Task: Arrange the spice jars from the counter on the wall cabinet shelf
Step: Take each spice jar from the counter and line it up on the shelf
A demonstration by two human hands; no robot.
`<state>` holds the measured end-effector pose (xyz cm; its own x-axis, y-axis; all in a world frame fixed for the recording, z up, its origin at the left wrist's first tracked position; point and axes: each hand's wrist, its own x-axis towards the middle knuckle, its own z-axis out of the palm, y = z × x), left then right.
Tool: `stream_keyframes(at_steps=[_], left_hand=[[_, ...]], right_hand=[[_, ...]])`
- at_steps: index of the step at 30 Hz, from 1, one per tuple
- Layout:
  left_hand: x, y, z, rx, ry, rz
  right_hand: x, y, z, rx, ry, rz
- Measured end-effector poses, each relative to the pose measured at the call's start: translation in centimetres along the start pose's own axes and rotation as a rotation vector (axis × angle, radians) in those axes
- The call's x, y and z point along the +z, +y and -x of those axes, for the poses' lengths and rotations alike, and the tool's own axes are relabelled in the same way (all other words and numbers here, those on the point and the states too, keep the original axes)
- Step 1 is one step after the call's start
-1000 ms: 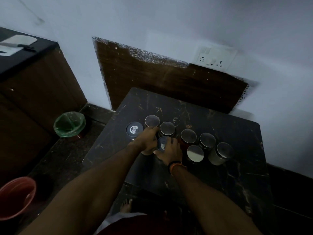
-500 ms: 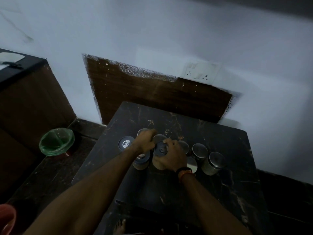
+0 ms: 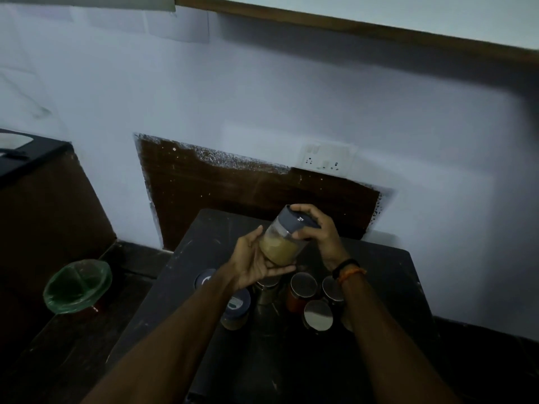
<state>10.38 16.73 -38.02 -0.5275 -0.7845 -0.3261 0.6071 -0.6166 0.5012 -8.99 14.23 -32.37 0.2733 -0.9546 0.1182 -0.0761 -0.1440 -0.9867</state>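
A clear spice jar (image 3: 281,246) with yellow-brown powder and a dark grey lid is lifted above the dark counter (image 3: 388,287), tilted away from me. My left hand (image 3: 256,262) cups its base and side. My right hand (image 3: 319,231) grips its lid end. Below them several other jars stand on the counter: a dark-lidded jar (image 3: 237,309), one with a steel lid and red contents (image 3: 302,290), and a steel-lidded jar (image 3: 318,314). The wall cabinet's wooden underside (image 3: 350,23) runs along the top of the view.
A green-lined bin (image 3: 77,285) stands on the floor at the left. A dark cabinet (image 3: 35,182) is at the far left. A wall socket (image 3: 325,157) sits above a brown wall panel (image 3: 248,191) behind the counter.
Both hands have lifted one jar off the counter and tilted it. The camera has tipped upward, bringing the wall cabinet's underside into view.
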Motion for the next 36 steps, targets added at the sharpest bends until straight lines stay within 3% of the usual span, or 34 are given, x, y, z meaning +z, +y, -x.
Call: stream_keyframes(at_steps=[6,12,16,19,23,28,36], left_hand=[[3.5,1.4,-0.7,0.271,-0.071,0.065],[7.4,2.6,-0.5,0.582,0.006,-0.155],[9.1,2.6,0.1,0.701,0.085,-0.263],[10.3,2.8,0.4,0.689,0.035,-0.236],[11.6,3.8,0.7,0.538,-0.101,-0.080],[12.6,5.0,0.4,0.558,-0.200,-0.158],[13.9,7.9,-0.1,0.621,-0.205,-0.185]], right_hand=[[-0.9,-2.9,-2.2,-0.029,0.073,-0.274],[-0.6,-6.0,-3.7,-0.086,0.219,-0.227],[-0.7,-6.5,-3.8,-0.082,0.290,-0.240],[-1.0,-7.5,-3.9,-0.113,0.254,-0.381],[-1.4,-9.1,-4.4,-0.148,0.187,-0.503],[-2.0,-10.9,-4.9,-0.124,0.132,-0.577],[-2.6,-14.8,-6.3,-0.125,0.113,-0.274]])
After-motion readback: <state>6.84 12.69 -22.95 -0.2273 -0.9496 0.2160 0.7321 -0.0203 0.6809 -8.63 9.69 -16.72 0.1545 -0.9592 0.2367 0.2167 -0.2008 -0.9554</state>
